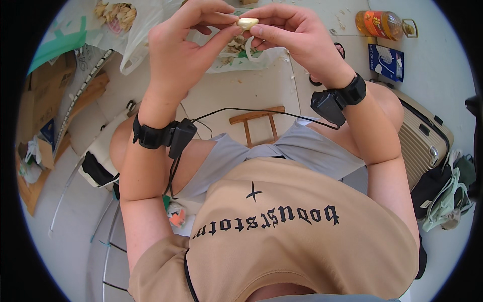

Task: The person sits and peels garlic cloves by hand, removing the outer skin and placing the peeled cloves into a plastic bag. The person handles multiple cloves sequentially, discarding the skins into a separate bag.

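A pale, smooth garlic clove (248, 24) is held up between my two hands near the top of the view. My left hand (181, 45) pinches its left end between thumb and fingers. The right end sits between the thumb and forefinger of my right hand (292, 36). Below the clove, on the floor, lies an open plastic bag (241, 67) with papery garlic skins (237, 46) in it, partly covered by my hands. Further left, a white plastic bag (141, 45) holds papery tan pieces (117, 17), which look like garlic bulbs or skins.
An oil bottle (379, 24) lies on the floor at upper right, beside a blue box (386, 62). A ribbed suitcase (422, 132) stands at my right. Cardboard boxes (49, 94) are on the left. A cable (226, 108) links my wrist devices. A wooden frame (257, 115) shows between my legs.
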Demonstrator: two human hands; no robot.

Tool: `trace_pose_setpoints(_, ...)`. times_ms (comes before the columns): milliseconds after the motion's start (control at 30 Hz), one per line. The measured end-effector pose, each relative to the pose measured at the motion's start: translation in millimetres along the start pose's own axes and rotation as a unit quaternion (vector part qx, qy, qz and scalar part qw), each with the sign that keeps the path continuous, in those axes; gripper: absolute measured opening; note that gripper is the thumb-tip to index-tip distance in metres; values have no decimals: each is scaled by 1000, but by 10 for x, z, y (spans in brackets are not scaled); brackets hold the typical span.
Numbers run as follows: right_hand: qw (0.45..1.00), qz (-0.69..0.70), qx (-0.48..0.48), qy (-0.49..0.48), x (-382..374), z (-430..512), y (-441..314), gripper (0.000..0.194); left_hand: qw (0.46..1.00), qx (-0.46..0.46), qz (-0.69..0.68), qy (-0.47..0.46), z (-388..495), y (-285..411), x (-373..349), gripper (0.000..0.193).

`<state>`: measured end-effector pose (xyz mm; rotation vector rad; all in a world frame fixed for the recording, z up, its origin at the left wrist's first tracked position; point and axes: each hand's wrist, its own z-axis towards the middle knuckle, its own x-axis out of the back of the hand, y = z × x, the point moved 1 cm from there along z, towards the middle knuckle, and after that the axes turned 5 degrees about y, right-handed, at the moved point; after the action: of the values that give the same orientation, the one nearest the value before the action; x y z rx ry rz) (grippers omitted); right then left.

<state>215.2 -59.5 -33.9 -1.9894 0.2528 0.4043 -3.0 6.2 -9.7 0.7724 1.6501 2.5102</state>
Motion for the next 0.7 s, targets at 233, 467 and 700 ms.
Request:
trace_pose_setpoints(233,1000,-11,17,5,25,26,74,27,994,-44,65,-73,38,-13,37,22)
trace_pose_setpoints(467,995,-89,41,25,14,-6,75,23,992,-23,75,-98,22,37,-6,25)
trace_pose_setpoints(700,991,-96,96,-15,30,-3,54,24,984,-156,52,-61,31,6,-25,20)
